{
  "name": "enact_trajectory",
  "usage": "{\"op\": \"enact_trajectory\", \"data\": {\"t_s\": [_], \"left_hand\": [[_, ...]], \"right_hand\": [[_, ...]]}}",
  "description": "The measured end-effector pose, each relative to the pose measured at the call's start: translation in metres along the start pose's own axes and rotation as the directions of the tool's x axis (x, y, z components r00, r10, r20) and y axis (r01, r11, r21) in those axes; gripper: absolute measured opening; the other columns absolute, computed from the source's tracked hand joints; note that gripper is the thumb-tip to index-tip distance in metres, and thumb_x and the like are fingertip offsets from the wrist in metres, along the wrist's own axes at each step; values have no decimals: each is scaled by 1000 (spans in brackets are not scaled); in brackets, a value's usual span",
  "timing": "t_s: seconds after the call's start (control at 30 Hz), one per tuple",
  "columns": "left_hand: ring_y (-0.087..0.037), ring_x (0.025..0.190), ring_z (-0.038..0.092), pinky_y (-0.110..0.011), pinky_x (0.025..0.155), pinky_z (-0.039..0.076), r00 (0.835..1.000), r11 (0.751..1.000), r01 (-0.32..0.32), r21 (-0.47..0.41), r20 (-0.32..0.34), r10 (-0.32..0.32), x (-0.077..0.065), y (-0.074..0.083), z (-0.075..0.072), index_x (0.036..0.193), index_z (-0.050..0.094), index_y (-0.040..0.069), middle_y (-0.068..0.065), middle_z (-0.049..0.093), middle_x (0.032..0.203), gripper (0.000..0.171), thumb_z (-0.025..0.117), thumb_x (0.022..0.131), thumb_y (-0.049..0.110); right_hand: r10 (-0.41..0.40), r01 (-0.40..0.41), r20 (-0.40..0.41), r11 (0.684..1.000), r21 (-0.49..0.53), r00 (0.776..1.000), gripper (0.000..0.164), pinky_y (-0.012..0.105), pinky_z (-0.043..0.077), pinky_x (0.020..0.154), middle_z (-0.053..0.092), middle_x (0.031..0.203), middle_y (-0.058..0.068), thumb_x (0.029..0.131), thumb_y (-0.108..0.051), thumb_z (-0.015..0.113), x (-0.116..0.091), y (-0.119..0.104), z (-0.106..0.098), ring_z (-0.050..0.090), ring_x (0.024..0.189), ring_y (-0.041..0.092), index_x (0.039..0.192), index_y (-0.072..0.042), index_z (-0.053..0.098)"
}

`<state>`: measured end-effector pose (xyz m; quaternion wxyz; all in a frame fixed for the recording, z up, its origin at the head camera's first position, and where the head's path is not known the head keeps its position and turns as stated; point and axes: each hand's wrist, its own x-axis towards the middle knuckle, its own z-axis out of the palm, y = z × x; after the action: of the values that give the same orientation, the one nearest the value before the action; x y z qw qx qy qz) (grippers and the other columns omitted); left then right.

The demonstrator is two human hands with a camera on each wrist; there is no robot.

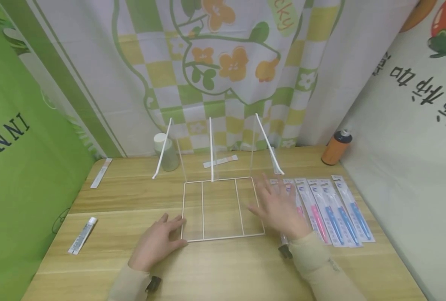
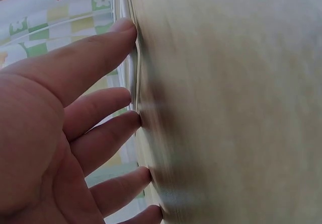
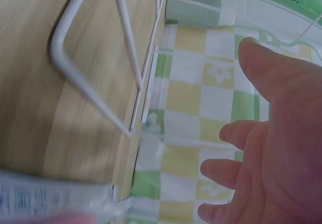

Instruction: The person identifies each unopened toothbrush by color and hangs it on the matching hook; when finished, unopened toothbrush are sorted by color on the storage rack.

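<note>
A white wire rack [image 1: 223, 239] stands mid-table, its rectangular base flat on the wood and three slanted white prongs [image 1: 211, 146] rising at the back. My left hand [image 1: 157, 240] is at the base's front left corner, fingers spread and fairly straight. In the left wrist view its thumb [image 2: 95, 58] touches the wire and other fingertips meet the tabletop. Over the base's right side my right hand [image 1: 279, 207] is spread, holding nothing; the right wrist view shows it apart from the wire frame [image 3: 85, 90]. It partly covers the leftmost packaged toothbrushes [image 1: 317, 213], which have pink or blue handles.
At the left lie a small white tube [image 1: 82, 235] and a slim white packet [image 1: 101, 173]. Behind the rack are another slim packet [image 1: 226, 160] and a pale green bottle [image 1: 169, 156]. An orange bottle [image 1: 335, 148] stands back right. Curtains and printed panels border the table.
</note>
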<state>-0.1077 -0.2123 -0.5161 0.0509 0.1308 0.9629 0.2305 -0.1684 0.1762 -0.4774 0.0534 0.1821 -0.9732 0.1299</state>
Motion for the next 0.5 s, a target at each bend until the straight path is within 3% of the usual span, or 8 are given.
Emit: {"op": "enact_trajectory", "data": {"t_s": [0.2,0.3,0.5], "left_hand": [[-55,151,39,-77,118,31,1000,1000,17,-21,-3,-17,-1,2,-1,145,69,13,-5,59,156,65,88,89,40],[-55,151,39,-77,119,31,1000,999,23,-30,-7,-23,-1,3,-3,145,69,13,-6,59,155,65,88,89,39],[-54,152,38,-76,121,28,999,998,43,-51,-2,-43,0,2,-1,144,70,13,-5,61,155,65,89,87,38]], "right_hand": [[53,-55,34,997,59,998,90,90,1,115,34,173,20,102,-65,61,2,27,-2,16,157,61,172,-19,27],[52,-55,50,996,70,997,90,91,9,114,31,174,20,102,-58,68,5,40,-4,19,156,60,171,-16,28],[63,-73,83,990,118,995,92,88,23,111,41,165,25,95,-47,81,13,63,-1,30,149,60,169,-18,34]]}}
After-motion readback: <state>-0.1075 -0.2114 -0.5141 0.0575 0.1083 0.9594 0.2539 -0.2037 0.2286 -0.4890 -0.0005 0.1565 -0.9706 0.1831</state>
